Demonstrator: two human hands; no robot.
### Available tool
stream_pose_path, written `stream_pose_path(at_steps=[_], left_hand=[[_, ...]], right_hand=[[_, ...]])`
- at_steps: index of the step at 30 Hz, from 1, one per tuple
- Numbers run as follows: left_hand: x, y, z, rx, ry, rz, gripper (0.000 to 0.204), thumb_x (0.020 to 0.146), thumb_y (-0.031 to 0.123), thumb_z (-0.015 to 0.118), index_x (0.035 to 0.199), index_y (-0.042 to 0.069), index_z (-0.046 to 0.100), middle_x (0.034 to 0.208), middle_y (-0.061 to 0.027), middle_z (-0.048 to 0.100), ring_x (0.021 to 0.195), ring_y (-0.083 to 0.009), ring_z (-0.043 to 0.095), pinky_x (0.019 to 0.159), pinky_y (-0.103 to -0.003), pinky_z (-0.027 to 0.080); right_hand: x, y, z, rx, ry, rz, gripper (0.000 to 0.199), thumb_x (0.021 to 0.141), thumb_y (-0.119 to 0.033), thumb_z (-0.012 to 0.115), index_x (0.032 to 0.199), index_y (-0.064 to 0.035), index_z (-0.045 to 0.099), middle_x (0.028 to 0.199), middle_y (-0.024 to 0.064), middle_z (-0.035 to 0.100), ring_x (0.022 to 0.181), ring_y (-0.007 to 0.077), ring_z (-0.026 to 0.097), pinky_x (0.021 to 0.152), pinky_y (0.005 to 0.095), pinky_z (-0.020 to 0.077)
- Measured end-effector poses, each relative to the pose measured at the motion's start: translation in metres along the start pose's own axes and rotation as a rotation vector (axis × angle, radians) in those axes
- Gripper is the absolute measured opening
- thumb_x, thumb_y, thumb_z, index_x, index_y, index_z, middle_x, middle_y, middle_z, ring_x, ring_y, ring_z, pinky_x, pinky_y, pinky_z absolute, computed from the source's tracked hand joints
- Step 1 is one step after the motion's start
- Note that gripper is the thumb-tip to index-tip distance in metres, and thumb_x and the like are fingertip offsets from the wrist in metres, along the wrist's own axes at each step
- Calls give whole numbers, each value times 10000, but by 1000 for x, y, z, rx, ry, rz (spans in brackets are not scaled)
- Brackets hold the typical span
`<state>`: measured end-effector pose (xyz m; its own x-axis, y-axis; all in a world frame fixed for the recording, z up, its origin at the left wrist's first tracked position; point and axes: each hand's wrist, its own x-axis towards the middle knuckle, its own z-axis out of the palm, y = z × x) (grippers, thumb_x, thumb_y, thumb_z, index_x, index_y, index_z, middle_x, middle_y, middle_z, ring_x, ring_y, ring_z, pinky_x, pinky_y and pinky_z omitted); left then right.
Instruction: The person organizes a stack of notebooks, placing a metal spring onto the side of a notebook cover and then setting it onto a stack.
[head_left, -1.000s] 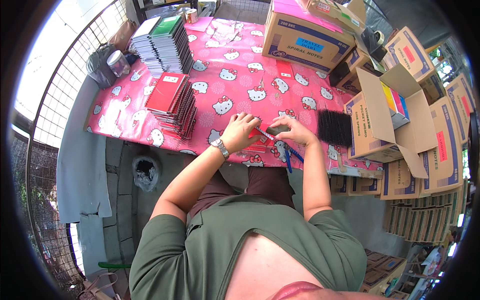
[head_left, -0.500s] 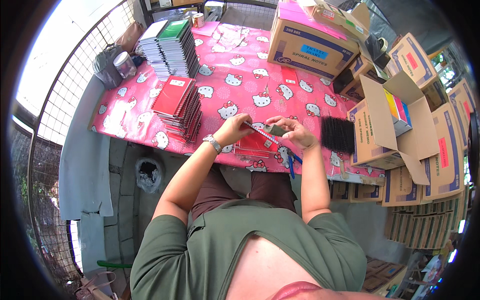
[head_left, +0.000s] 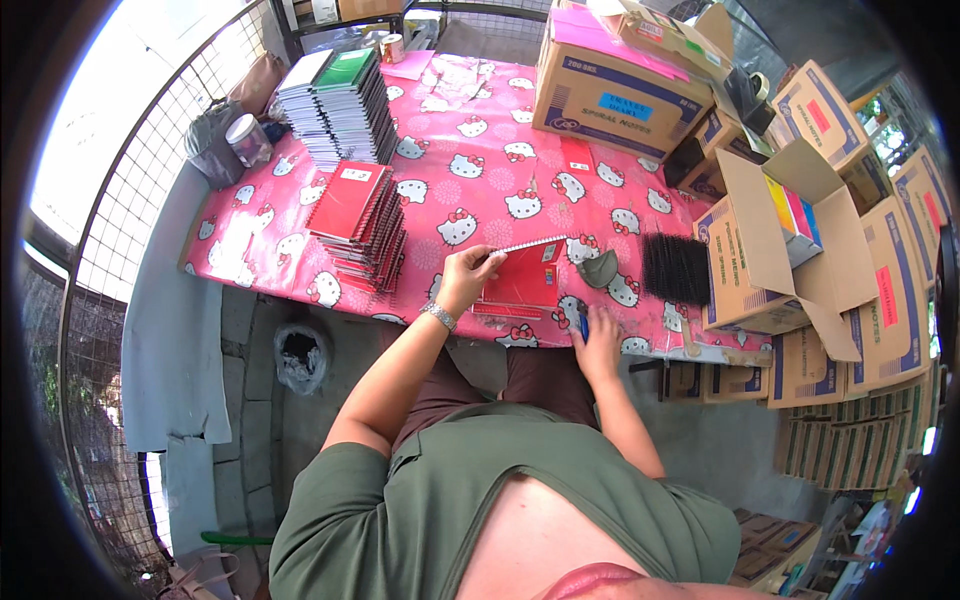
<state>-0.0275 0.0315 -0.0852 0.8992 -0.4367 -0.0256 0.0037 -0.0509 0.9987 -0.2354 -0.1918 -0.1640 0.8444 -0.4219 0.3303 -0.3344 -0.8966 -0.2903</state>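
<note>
Table (head_left: 440, 130): covered in patterned pink
Open carton (head_left: 752, 262): stands at right, flaps spread
Stack of red notebooks (head_left: 350, 200): rises at left
Red notebook (head_left: 520, 280): lies near the front edge, white spiral along far side
Black coils (head_left: 675, 268): bundled just beside the carton
Left hand (head_left: 467, 280): pinches notebook's far left corner
Right hand (head_left: 600, 347): over blue-handled tool (head_left: 584, 325), cannot tell whether gripping
Grey-green piece (head_left: 599, 270): between notebook and coils
</note>
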Motion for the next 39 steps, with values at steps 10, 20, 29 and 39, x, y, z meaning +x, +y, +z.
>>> stream_pose_path(at_steps=[10,20,29,39], left_hand=[[-1,-7,10,36,92,150,158,893,49,681,1030,-28,696,752,-42,696,665,-49,611,611,-232,517],[-8,-16,12,302,176,418,214,857,-46,669,1061,-7,717,883,-109,744,787,-113,701,692,-250,557],[-14,139,-99,464,565,721,283,780,-51,698,1045,48,702,874,-65,689,756,-141,638,642,-287,498],[85,180,-180,1357,8,53,330,875,151,535,1189,135,634,1104,-127,701,1122,-308,620,987,-448,415]], right_hand=[[66,-136,-67,520,70,-300,499,793,-213,747,1228,-5,619,1156,148,630,1094,325,570,982,434,434],[74,-143,-61,1249,-591,348,329,925,-191,654,1186,8,636,876,73,669,689,146,661,579,279,531],[44,-26,-50,432,-106,-7,389,794,-194,747,1140,-41,658,1077,164,629,1038,336,595,925,419,466],[102,46,-13,176,65,72,339,796,-202,737,1082,-35,662,1106,164,617,1065,358,569,939,451,457]])
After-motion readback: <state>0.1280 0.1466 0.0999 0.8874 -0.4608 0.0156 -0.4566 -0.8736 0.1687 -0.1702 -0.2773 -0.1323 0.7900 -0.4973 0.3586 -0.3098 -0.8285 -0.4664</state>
